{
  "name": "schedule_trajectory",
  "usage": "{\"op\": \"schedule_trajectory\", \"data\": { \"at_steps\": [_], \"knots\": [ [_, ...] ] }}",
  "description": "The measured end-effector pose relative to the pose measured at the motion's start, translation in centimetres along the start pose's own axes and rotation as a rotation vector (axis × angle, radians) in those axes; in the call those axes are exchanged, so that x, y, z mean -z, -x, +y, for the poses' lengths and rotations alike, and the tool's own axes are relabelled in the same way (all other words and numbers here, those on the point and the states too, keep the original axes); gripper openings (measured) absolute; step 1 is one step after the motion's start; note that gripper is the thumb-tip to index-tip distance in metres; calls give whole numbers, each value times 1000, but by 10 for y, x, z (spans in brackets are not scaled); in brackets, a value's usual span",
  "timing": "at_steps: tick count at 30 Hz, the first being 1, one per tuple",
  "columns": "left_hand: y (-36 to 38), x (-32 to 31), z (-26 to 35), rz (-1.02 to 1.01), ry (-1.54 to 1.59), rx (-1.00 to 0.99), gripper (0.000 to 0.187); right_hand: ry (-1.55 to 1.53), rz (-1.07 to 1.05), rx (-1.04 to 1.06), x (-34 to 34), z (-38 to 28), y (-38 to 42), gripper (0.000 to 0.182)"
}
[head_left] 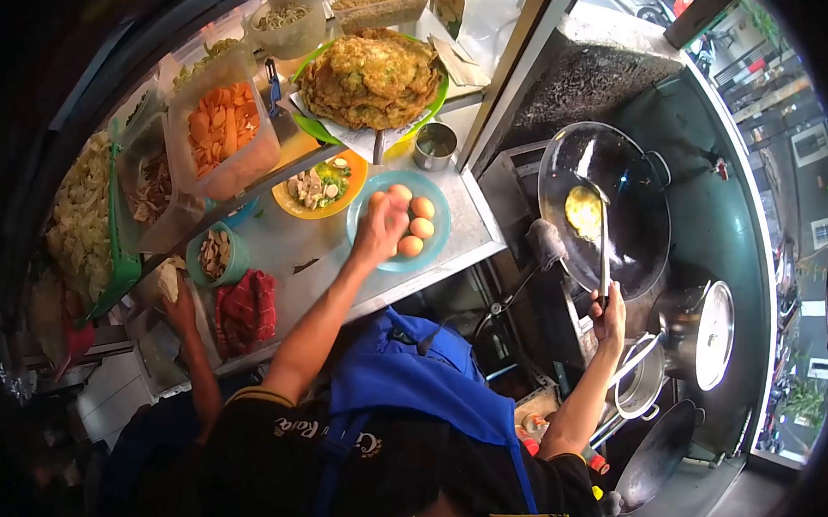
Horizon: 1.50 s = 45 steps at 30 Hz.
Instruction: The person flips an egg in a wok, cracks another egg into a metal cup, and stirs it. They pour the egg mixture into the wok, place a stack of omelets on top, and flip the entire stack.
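Observation:
My right hand point(610, 313) grips the dark handle of a long metal spatula point(605, 244). The spatula's head reaches into a large dark wok point(641, 190), touching a yellow frying egg point(582, 212) in a little oil. On the steel counter, my left hand point(384, 228) is over a light-blue plate point(363, 247) of several brown eggs point(422, 227). Its fingers are blurred among the eggs, so whether one is held cannot be seen. Just left of that plate is an orange bowl point(357, 184) with chopped meat, greens and pale slices.
A green plate of fried omelettes point(371, 76), a tub of sliced carrots point(224, 125) and a metal cup point(435, 145) stand behind. Another person's hand point(179, 304) works at left, near a red cloth point(245, 311). Pots point(706, 336) and a second wok point(657, 459) stand right.

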<state>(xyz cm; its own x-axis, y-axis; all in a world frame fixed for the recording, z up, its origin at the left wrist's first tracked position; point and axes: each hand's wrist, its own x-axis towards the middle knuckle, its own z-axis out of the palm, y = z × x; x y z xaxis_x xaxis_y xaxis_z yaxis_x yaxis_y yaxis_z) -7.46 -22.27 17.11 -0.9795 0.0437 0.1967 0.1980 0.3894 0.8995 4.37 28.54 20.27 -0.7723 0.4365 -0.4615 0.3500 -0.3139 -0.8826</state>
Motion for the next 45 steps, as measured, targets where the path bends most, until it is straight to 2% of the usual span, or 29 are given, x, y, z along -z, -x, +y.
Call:
{"op": "schedule_trajectory", "data": {
  "at_steps": [2,4,5,6,8,9,11,12,13,14,16,18,20,22,23,24,26,30,32,33,34,36,38,41,42,43,44,45],
  "knots": [
    [-42,4,-9,47,-59,72,37,92,-45,34,11,14,8,38],
    [-71,3,-7,36,-159,-2,42,796,178,349,9,19,19,39],
    [-83,1,-4,28,-251,-75,48,1195,246,680,8,21,25,38],
    [-96,-3,-7,26,-257,-76,48,1357,459,756,-43,-7,69,32],
    [-117,-13,-15,-43,-361,-222,59,1167,286,811,-95,-25,92,20],
    [-125,-13,-4,-154,-370,-109,67,1062,132,812,-123,-18,94,18],
    [-136,-23,-5,-187,-391,-161,69,904,-152,797,-180,1,90,14],
    [-144,-28,-8,-214,-408,-210,70,1018,-260,865,-204,20,75,13],
    [-152,-36,-25,-228,-420,-232,67,945,-409,866,-228,41,56,12],
    [-156,-41,-32,-229,-429,-248,67,833,-480,725,-255,61,44,14],
    [-158,-47,-34,-192,-435,-252,61,788,-463,964,-308,82,25,14],
    [-157,-54,-39,-134,-410,-286,50,1050,-358,975,-347,87,25,22],
    [-153,-53,-31,-105,-420,-300,46,1247,-279,939,-377,112,10,25],
    [-156,-50,-36,-120,-451,-371,45,1362,-211,1002,-397,133,2,27],
    [-155,-51,-37,-159,-433,-275,44,1330,-233,1009,-399,132,3,24],
    [-154,-51,-29,-185,-453,-194,48,1309,-243,1002,-396,124,9,21],
    [-159,-57,-44,-153,-551,-252,55,1135,-134,995,-406,147,-9,20],
    [-168,-55,-42,-106,-535,-182,49,994,-166,953,-383,103,5,29],
    [-170,-52,-43,-72,-465,-181,51,750,-203,776,-368,80,25,33],
    [-169,-50,-39,-79,-467,-184,51,662,-221,699,-353,66,36,42],
    [-167,-46,-32,-31,-476,-192,52,658,-218,695,-342,72,33,42],
    [-163,-42,-19,16,-482,-202,54,426,-205,816,-316,85,22,44],
    [-151,-35,-12,97,-458,-370,57,-57,-519,102,-274,45,46,41],
    [-105,-26,19,4,-277,-454,54,-216,-532,-27,-224,47,49,35],
    [-93,-32,32,52,-247,-397,54,-264,-520,-52,-213,47,53,35],
    [-78,-33,51,64,-261,-528,54,-249,-466,-64,-207,39,62,34],
    [-58,-36,49,-37,-134,-338,54,-225,-409,-69,-200,26,71,33],
    [-35,-43,56,-9,-200,-452,51,-177,-419,-27,-190,22,76,34]
  ]
}}
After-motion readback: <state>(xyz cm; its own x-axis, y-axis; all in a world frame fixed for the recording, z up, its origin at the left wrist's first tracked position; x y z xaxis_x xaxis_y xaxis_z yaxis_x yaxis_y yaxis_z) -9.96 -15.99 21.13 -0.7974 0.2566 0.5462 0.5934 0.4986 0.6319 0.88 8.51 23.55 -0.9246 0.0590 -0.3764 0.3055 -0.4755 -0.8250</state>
